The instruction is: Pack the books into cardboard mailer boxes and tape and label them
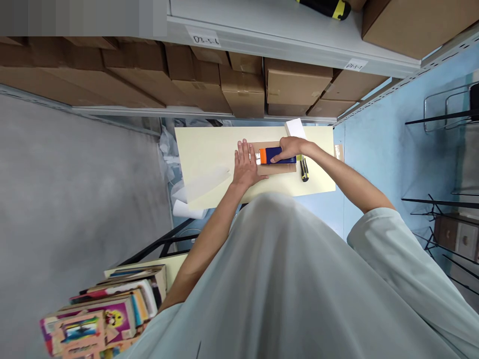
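Note:
A dark blue and orange item [264, 155], shaped like a bottle or a slim pack, lies across a piece of brown cardboard [279, 169] on a cream tabletop [209, 149]. My right hand [290, 148] grips its blue right end, thumb along the near face. My left hand [245, 167] rests flat with fingers stretched on the left end of the cardboard, beside a whitish bit at the item's orange end. Just right of the cardboard lies a yellow and black utility knife [304, 169]. Behind my right hand is a white box [295, 128].
Cardboard boxes [243, 89] fill a shelf beyond the table, with a black and yellow handle [333, 7] on the upper shelf. A white roll [189, 210] and clear plastic sit at the table's left. Stacked books [97, 319] stand at lower left.

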A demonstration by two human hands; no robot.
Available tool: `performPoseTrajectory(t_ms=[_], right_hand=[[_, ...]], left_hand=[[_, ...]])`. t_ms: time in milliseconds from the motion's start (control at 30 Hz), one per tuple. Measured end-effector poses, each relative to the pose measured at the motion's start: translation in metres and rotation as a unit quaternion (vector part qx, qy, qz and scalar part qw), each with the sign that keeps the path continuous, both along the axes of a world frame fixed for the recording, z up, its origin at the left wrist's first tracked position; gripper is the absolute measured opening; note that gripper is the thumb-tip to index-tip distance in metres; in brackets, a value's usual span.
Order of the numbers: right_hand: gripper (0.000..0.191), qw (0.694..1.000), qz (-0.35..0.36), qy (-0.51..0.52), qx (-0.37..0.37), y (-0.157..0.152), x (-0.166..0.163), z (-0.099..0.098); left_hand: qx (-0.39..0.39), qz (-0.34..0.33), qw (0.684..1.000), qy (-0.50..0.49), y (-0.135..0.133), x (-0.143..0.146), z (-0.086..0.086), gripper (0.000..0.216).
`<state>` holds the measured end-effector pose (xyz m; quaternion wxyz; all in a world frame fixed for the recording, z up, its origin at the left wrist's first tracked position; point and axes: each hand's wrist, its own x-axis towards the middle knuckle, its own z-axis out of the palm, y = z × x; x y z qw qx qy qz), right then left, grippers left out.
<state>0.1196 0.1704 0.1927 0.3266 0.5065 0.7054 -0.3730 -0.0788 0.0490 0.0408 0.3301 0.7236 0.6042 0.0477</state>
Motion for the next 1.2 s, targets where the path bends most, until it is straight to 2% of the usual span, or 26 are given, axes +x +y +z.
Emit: performPoseTrajectory(t_ms=[267, 400, 533, 700, 833, 967, 1100, 1200], right_hand=[[0.076, 1.0, 0.003, -0.006, 0.002, -0.001, -0.003, 0.005], [0.07, 1.0, 0.014, -0.001, 0.0, -0.006, -0.012, 0.012], [0.067, 0.999, 0.035, 0.023, -0.025, -0.015, -0.032, 0.015], [0.076, 0.998, 0.059, -0.004, 0.006, -0.019, -0.048, 0.007], [0.078, 0.999, 0.039, 0.003, -0.002, -0.011, -0.041, 0.0], [0.068, 0.999, 0.037, 0.015, -0.024, -0.005, -0.033, -0.001], [0.058, 0.998, 0.055, -0.002, -0.04, 0.002, -0.023, 0.009], [0.057, 0.997, 0.035, -0.021, -0.064, 0.009, -0.002, 0.024]], left_hand=[[-0.001, -0.014, 1.0, -0.008, 0.001, -0.001, 0.004, 0.165], [0.01, -0.018, 1.0, -0.01, -0.003, -0.017, 0.012, 0.158], [0.011, -0.028, 1.0, 0.007, -0.008, -0.041, 0.018, 0.164], [0.008, -0.059, 0.998, 0.014, -0.003, -0.048, 0.013, 0.17], [0.01, -0.051, 0.999, 0.01, -0.001, -0.043, 0.009, 0.168], [0.015, -0.046, 0.999, -0.004, -0.004, -0.041, 0.011, 0.158], [0.025, -0.048, 0.998, -0.014, -0.004, -0.041, 0.011, 0.143], [0.025, -0.047, 0.998, -0.023, -0.003, -0.041, 0.009, 0.142]])
